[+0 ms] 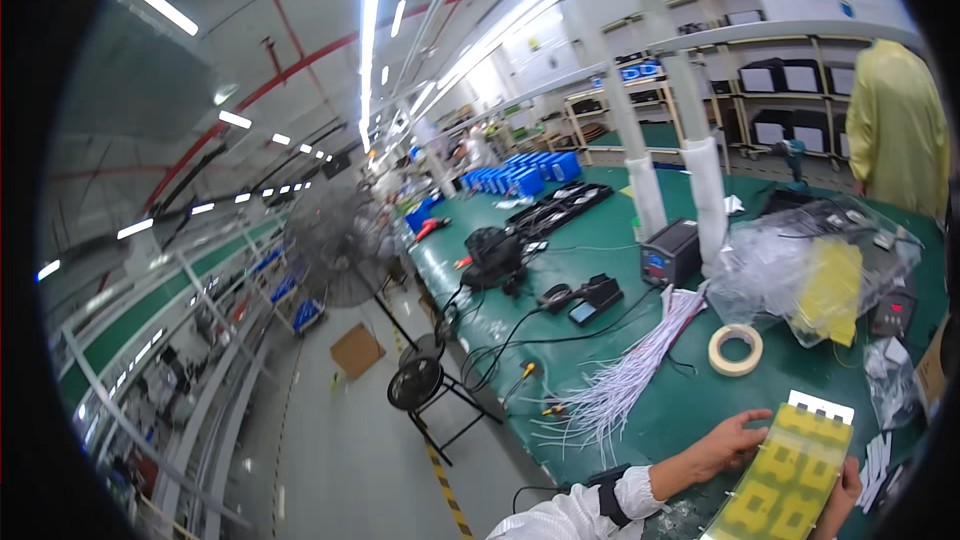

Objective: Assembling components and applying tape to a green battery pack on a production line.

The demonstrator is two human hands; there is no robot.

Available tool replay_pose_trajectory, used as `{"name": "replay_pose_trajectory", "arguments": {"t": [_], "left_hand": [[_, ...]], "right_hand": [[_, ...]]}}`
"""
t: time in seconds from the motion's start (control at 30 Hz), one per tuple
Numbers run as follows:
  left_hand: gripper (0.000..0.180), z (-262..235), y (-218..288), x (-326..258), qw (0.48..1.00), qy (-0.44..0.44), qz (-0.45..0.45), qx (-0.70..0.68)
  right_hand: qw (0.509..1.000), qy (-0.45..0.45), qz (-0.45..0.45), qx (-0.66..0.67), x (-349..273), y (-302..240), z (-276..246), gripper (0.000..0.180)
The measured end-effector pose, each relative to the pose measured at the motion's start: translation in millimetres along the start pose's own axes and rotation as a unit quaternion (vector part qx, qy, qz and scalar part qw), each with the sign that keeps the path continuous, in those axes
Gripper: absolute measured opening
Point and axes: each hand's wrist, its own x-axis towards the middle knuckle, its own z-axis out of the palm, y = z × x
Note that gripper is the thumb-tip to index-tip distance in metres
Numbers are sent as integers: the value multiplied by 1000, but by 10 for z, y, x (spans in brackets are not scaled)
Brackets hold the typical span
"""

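A long, flat block under yellow translucent sheeting [785,475], perhaps a battery pack, is tilted at the lower right, with a white strip along its far end. Pale cut-out shapes show through its top face. My left hand [725,445] is at its left edge, the index finger stretched out and the other fingers partly hidden by the block. Along the opposite edge my right hand [843,495] is closed on the block, mostly covered by it. Just beyond lies a roll of cream tape [735,350]. To the left of the tape fans out a bundle of thin white wires [640,370].
Clear plastic bags with a yellow sheet [830,285] lie at the right of the green table [590,340]. A black power unit [671,252] stands by white-wrapped posts. Farther off are blue blocks [520,175], a standing fan [335,250], a stool [415,383], and a person in yellow [895,130].
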Motion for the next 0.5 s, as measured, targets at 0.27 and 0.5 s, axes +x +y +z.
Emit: {"name": "replay_pose_trajectory", "arguments": {"t": [0.27,0.5], "left_hand": [[64,-15,1,-56,1000,2,13,-14],[64,-36,21,-14,999,-26,-8,-21]], "right_hand": [[995,-86,24,33,-111,-343,65,27],[988,-72,-55,-126,-108,-226,-370,25]]}}
